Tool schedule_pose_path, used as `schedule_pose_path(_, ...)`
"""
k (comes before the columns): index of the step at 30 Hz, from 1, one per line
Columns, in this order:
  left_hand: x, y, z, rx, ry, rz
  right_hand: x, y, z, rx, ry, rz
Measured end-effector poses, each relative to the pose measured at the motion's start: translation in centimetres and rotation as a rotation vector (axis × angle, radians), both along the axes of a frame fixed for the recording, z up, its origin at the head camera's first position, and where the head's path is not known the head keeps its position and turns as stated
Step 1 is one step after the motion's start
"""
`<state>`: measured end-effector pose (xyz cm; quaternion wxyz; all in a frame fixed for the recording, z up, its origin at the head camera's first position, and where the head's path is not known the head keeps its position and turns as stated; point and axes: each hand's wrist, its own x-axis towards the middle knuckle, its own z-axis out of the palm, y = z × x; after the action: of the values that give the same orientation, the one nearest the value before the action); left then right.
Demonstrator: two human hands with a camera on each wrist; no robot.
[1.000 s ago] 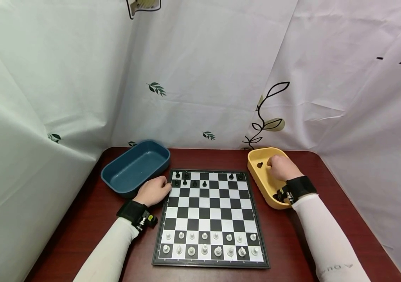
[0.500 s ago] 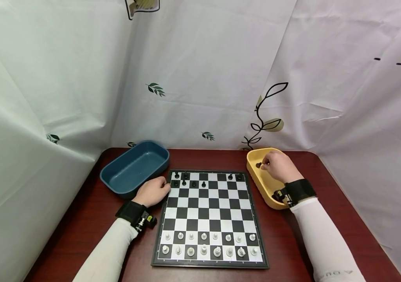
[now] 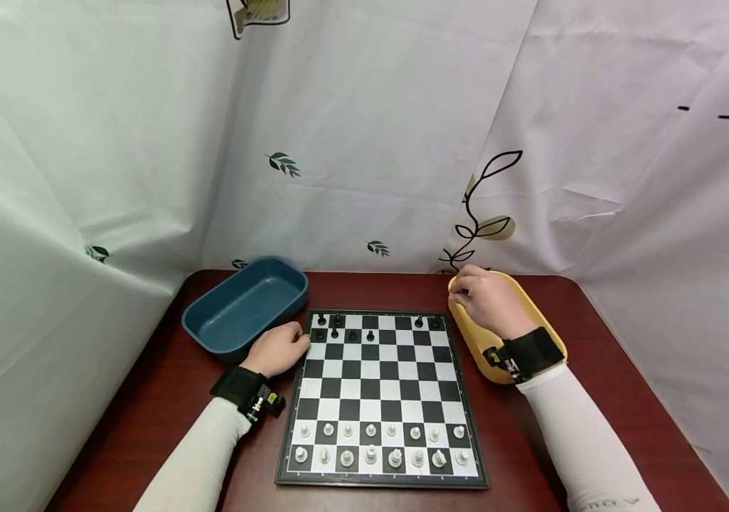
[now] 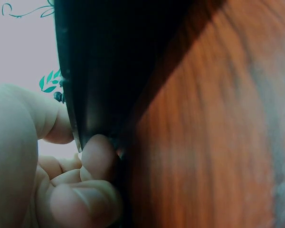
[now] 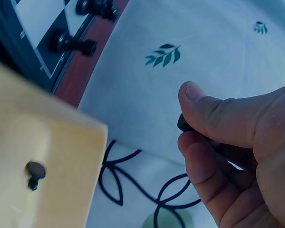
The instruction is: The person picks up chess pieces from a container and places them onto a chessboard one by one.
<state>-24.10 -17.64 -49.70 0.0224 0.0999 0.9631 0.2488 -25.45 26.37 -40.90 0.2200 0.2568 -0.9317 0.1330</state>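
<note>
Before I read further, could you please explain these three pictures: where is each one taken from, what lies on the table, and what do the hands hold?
There is no machine here: a person works with bare hands and wears three cameras. The wide picture comes from the head; the close ones come from the wrists. On the red-brown table lie a chessboard with white pieces near and black pieces far, a blue tray and a yellow tray. The left hand grips the board's edge. The right hand, above the yellow tray, pinches a small dark piece between thumb and fingers. One dark piece lies in that tray.

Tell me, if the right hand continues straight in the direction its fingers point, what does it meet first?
Probably the chessboard's far right corner with its black pieces; the right hand, pinching a black chess piece, points left over the yellow tray's rim.
</note>
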Motion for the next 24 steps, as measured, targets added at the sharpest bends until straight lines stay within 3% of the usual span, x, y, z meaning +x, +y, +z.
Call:
schedule_pose_path(10,0.1,0.1,0.3,-0.003,0.003,0.003,0.9,-3.3,0.3,0.015,-0.026,0.18)
schedule_pose_path(24,0.1,0.2,0.3,-0.004,0.001,0.014,1.5,-8.3,-1.5,0.056,-0.141,0.282)
